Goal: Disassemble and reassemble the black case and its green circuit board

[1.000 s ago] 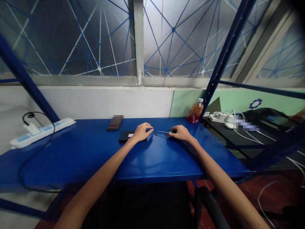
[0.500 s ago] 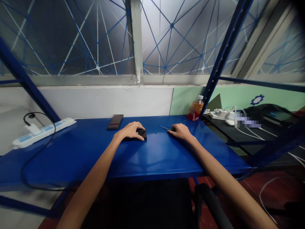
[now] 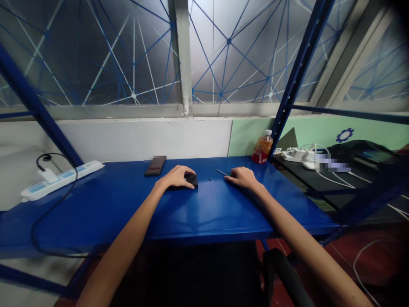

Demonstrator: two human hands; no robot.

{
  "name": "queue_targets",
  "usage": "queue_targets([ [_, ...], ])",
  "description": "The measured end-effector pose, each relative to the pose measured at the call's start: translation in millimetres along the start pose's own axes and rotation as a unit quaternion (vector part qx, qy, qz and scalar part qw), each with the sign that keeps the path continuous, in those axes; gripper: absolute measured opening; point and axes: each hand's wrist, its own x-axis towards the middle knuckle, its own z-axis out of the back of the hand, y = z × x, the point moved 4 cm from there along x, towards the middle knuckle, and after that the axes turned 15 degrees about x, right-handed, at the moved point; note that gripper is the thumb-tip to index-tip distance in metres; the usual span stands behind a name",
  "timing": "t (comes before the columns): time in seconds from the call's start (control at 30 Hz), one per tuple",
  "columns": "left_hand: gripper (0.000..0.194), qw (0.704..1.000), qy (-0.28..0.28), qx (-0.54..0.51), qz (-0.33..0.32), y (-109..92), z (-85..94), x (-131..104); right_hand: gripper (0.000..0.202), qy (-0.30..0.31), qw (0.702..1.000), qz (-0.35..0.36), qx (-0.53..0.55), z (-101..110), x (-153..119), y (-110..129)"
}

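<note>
Now gripping the black box (image 3: pixel 192 180) in the left hand (image 3: pixel 177 177), drawn leftward — likely for steadiness — while still holding the screwdriver (image 3: pixel 221 172) in the right hand (image 3: pixel 243 177).

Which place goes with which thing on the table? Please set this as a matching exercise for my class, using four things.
1. Black box
2. Thin metal-shafted tool
3. Bottle
4. White power strip

A. At the far right of the blue table
B. Under the left hand
C. At the table's left side
D. In the right hand

Pairs: 1-B, 2-D, 3-A, 4-C
</note>
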Motion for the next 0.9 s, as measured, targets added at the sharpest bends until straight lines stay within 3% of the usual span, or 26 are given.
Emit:
queue_targets([
  [0.4, 0.052, 0.993, -0.063, -0.093, 0.026, -3.8, 14.4, -1.4, 0.053, 0.0, 1.0, -0.001, 0.008, 2.8, -0.9, 0.9],
  [0.9, 0.055, 0.999, -0.031, 0.014, -0.02, -15.5, -4.7, 4.7, 0.051, -0.012, 1.0, 0.009, -0.005, 2.3, -1.2, 1.2],
])
